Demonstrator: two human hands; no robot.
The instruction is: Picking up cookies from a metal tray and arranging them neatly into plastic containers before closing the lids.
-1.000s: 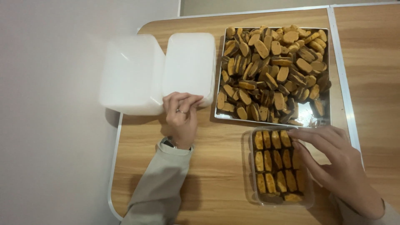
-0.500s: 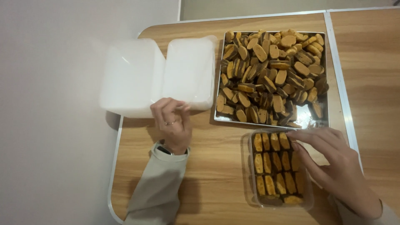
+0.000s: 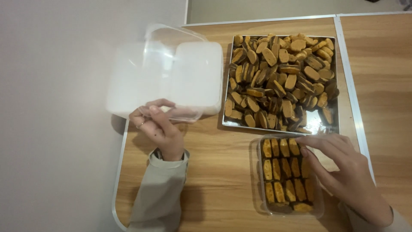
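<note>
My left hand (image 3: 155,127) grips the near edge of a clear plastic lid (image 3: 171,64) and holds it lifted off a stack of white plastic containers (image 3: 197,73) at the table's far left. My right hand (image 3: 343,172) rests on the right side of a clear rectangular box (image 3: 286,175), fingertips at its far right corner. The box is packed with rows of orange-and-brown cookies. Behind it stands a square metal tray (image 3: 315,122) heaped with more of the same cookies (image 3: 279,77).
The wooden table (image 3: 214,172) has a rounded metal-edged left side, with a grey floor beyond it. A metal seam (image 3: 349,77) separates it from a second wooden table on the right.
My left hand slid left along the containers' near edge and lifted a clear lid off the stack. My right hand stayed on the cookie box.
</note>
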